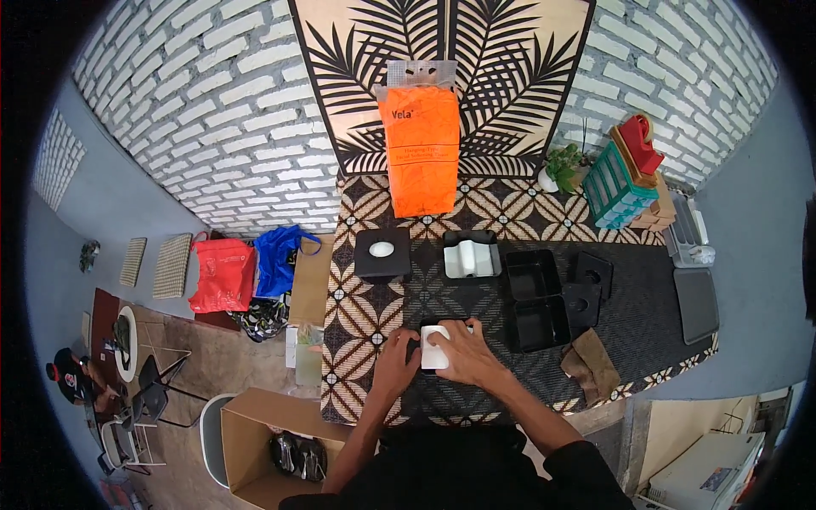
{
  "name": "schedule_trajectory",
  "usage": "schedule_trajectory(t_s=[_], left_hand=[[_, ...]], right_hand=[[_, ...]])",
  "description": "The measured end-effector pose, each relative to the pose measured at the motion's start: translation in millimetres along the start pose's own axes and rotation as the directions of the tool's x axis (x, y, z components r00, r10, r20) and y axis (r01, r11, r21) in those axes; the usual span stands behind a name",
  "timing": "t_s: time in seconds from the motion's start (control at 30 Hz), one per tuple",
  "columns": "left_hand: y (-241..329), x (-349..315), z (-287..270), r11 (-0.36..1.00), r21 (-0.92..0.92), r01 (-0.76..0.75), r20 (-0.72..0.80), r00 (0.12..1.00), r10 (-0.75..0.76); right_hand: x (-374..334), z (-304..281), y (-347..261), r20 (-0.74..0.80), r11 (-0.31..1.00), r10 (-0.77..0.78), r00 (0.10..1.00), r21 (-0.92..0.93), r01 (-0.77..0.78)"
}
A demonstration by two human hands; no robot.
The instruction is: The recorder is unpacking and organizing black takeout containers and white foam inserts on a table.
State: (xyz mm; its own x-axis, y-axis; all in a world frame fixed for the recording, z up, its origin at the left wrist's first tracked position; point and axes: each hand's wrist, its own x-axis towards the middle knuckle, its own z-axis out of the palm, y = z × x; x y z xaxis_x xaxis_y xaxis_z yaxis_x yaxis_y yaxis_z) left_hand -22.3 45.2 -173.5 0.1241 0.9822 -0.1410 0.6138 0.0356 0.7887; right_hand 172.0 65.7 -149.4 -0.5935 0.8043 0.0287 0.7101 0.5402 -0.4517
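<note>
A stack of white tissues (pixel 435 355) sits in a black tissue box (pixel 422 325) at the near edge of the table. My left hand (pixel 397 364) grips the left side of this box, its fingers curled at the rim. From the right, my right hand (pixel 463 353) holds the tissue stack, thumb on top and fingers bent over the far edge. Beyond my hands stands another open black box (pixel 491 270) with folded white tissues (pixel 466 257) in it. To its left is a lidded black tissue box (pixel 382 270), white tissue showing through its oval opening.
Right of my hands stand two open black boxes (pixel 533 270), black lids (pixel 593 274) and a brown cloth (pixel 591 365). An orange tissue pack (pixel 422 153) stands at the back. A teal basket (pixel 614 191) and grey tray (pixel 696 306) lie right; a cardboard box (pixel 255 416) stands lower left.
</note>
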Motion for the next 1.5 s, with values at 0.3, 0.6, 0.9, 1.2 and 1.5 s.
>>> schedule_trajectory(t_s=[0.3, 0.6, 0.9, 1.2, 1.5], left_hand=[[-4.8, 3.1, 5.5, 0.973, -0.211, -0.096, -0.007, 0.995, 0.096], [2.4, 3.2, -0.1, 0.993, -0.103, -0.062, 0.065, 0.995, 0.069], [1.7, 0.0, 2.3, 0.965, 0.223, -0.138, 0.073, 0.989, 0.125], [2.4, 0.9, 14.4, 0.836, 0.528, -0.147, 0.075, 0.989, 0.126], [6.2, 5.7, 11.5, 0.837, 0.493, -0.239, 0.024, 0.965, 0.262]], right_hand=[[7.6, 0.0, -2.6, 0.055, 0.997, 0.047, 0.997, -0.070, -0.043], [17.0, 11.4, 3.3, 0.190, 0.990, 0.100, 0.977, -0.115, -0.079], [16.9, -2.0, 8.2, 0.361, 0.974, 0.125, 0.924, 0.130, -0.183], [-1.5, 10.8, -13.3, -0.003, 0.992, 0.096, 0.995, -0.077, -0.096], [-18.4, 10.9, 15.8, -0.232, 0.943, 0.281, 0.931, 0.246, -0.223]])
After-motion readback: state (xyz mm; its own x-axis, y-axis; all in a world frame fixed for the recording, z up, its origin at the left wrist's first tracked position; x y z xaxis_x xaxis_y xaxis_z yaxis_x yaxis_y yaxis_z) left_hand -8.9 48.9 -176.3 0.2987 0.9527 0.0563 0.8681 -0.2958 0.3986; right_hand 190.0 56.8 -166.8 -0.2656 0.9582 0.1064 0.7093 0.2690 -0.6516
